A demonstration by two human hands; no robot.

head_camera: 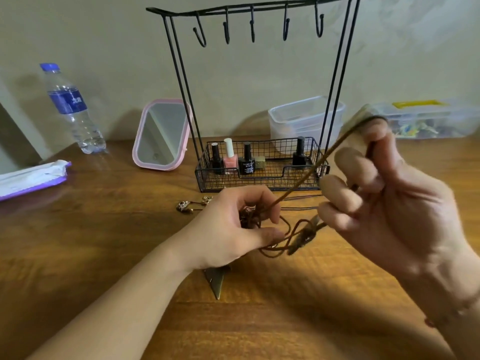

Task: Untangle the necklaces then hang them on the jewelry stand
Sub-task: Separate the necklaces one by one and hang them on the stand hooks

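Note:
Brown cord necklaces [288,236] lie tangled above the wooden table [104,229], between my two hands. My left hand [233,224] pinches a bunch of the cords near a knot. My right hand [389,193] is raised with curled fingers and pulls one cord [324,162] taut, looped over its fingertips. A bronze pointed pendant [217,281] rests on the table under my left wrist. Small metal beads [184,206] lie beyond my left hand. The black wire jewelry stand [259,11] with several bare hooks stands behind.
The stand's wire basket [259,183] holds several nail polish bottles. A pink-framed mirror [161,133], a water bottle [70,107] and a wipes pack [31,178] are at the left. Clear plastic boxes [298,120] sit behind the stand and at the far right.

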